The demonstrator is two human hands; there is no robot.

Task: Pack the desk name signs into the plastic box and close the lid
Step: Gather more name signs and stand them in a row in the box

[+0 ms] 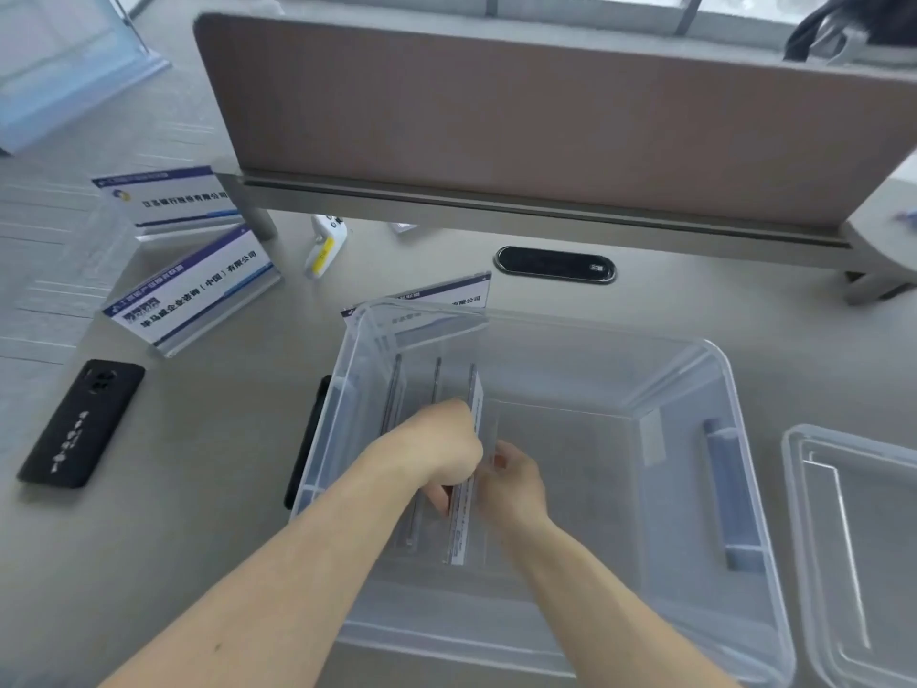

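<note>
A clear plastic box (pixel 754 489) stands open on the desk in front of me. Three name signs stand on edge along its left side. Both hands reach into the box. My left hand (pixel 441 449) and my right hand (pixel 513 481) grip the rightmost sign (pixel 469 489) from either side. Two more signs stand on the desk at the left, one near (pixel 191 290), one farther back (pixel 168 198). Another sign (pixel 446 295) stands just behind the box. The clear lid (pixel 853 548) lies on the desk to the right of the box.
A black phone (pixel 82 422) lies face down at the left. A white and yellow device (pixel 325 245) lies behind the signs. A brown desk divider (pixel 546 116) runs across the back, with a black cable grommet (pixel 555 264) below it.
</note>
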